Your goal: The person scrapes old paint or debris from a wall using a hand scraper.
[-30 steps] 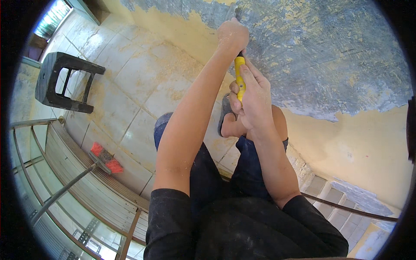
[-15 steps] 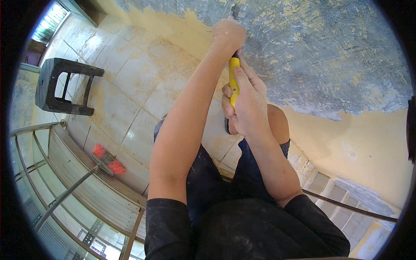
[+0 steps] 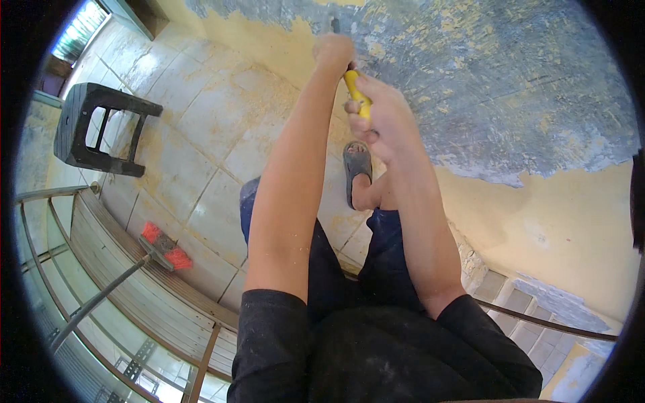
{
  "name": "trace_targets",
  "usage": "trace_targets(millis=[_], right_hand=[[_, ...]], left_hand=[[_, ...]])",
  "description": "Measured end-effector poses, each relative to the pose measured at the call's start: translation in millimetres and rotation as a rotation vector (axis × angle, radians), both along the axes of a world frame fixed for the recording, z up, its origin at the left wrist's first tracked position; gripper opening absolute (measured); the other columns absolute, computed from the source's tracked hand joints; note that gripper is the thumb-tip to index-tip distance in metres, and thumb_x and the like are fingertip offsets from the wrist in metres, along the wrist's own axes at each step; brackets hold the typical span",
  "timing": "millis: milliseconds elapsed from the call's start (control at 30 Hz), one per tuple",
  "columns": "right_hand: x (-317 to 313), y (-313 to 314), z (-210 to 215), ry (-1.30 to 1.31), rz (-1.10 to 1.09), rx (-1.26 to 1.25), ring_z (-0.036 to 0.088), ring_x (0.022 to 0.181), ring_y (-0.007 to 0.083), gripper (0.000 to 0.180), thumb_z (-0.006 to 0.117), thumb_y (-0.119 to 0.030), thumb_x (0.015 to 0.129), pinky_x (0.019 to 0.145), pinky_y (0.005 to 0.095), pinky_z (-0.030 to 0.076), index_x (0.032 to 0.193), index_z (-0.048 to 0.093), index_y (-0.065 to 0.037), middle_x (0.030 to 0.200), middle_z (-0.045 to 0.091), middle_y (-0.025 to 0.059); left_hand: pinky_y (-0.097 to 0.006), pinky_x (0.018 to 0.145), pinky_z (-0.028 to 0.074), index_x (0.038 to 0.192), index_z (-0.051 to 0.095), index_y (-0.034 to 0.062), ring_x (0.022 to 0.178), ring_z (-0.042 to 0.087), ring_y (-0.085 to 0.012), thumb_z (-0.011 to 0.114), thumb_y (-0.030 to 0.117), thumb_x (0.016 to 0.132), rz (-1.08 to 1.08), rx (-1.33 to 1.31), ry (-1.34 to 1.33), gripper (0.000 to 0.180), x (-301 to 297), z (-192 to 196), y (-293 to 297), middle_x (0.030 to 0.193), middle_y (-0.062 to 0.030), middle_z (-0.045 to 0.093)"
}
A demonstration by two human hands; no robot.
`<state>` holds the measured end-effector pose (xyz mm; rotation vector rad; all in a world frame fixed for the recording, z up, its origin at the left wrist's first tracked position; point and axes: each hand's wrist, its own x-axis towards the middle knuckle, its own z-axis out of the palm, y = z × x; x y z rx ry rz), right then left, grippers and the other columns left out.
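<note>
Both my hands grip one long scraper with a yellow handle [image 3: 358, 95]. My left hand [image 3: 334, 51] is closed round its shaft near the head, knuckles close to the wall. Closer to me, my right hand [image 3: 386, 114] wraps the yellow handle, its fingers slightly blurred. A dark part of the tool shows just beyond my left hand; its blade against the wall is too blurred to make out. The wall [image 3: 497, 87] has a large scraped grey-blue patch with yellow flecks, bordered by cream paint.
Dust and flakes lie on the tiled floor [image 3: 201, 127]. A black plastic stool [image 3: 87, 127] is at the left. Below it, a broom with red bristles [image 3: 177, 258] leans by a glass-and-metal cabinet [image 3: 134, 275]. My sandaled foot [image 3: 358, 164] stands near the wall.
Both hands have moved up and to the left with the scraper, along the wall. The handle now tilts the other way, and my sandaled foot shows more fully.
</note>
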<state>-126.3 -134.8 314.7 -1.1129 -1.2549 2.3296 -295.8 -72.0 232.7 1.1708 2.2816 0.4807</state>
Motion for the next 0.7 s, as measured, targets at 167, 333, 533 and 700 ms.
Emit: trace_targets(millis=[167, 333, 533, 700], right_hand=[[16.6, -9.2, -16.3, -0.055, 0.004, 0.212, 0.038, 0.040, 0.0069, 0.047, 0.039, -0.022, 0.102, 0.035, 0.0223, 0.027, 0.148, 0.036, -0.015, 0.058, 0.039, -0.0013], [34.0, -21.2, -22.8, -0.021, -0.047, 0.210, 0.036, 0.039, 0.0068, 0.045, 0.040, -0.022, 0.103, 0.033, 0.0214, 0.028, 0.147, 0.037, -0.011, 0.064, 0.045, 0.0006], [37.7, -23.6, -21.6, 0.096, -0.119, 0.184, 0.045, 0.050, 0.0072, 0.044, 0.044, -0.019, 0.102, 0.034, 0.0212, 0.035, 0.144, 0.041, -0.006, 0.091, 0.056, 0.0034], [38.6, -21.4, -17.2, 0.108, -0.122, 0.220, 0.044, 0.046, 0.0081, 0.044, 0.043, -0.019, 0.102, 0.033, 0.0221, 0.035, 0.144, 0.040, -0.006, 0.085, 0.056, 0.0043]], left_hand=[[-0.041, 0.088, 0.052, 0.110, 0.066, -0.0033, 0.105, 0.064, -0.0350, 0.051, 0.015, 0.088, 0.262, 0.257, 0.121, 0.033, 21.7, -5.9, 12.8, 0.114, -0.0195, 0.065], [-0.040, 0.089, 0.051, 0.108, 0.064, -0.0052, 0.106, 0.063, -0.0363, 0.049, 0.018, 0.090, 0.263, 0.304, 0.019, 0.033, 50.6, 2.8, 2.4, 0.110, -0.0198, 0.065], [-0.042, 0.088, 0.051, 0.112, 0.059, -0.0068, 0.105, 0.064, -0.0366, 0.046, 0.018, 0.092, 0.273, 0.331, 0.046, 0.035, 56.3, 24.5, -3.5, 0.108, -0.0252, 0.065], [-0.041, 0.081, 0.054, 0.110, 0.059, -0.0065, 0.095, 0.067, -0.0380, 0.042, 0.016, 0.093, 0.388, 0.441, -0.013, 0.033, 58.4, 32.5, -1.6, 0.098, -0.0244, 0.068]])
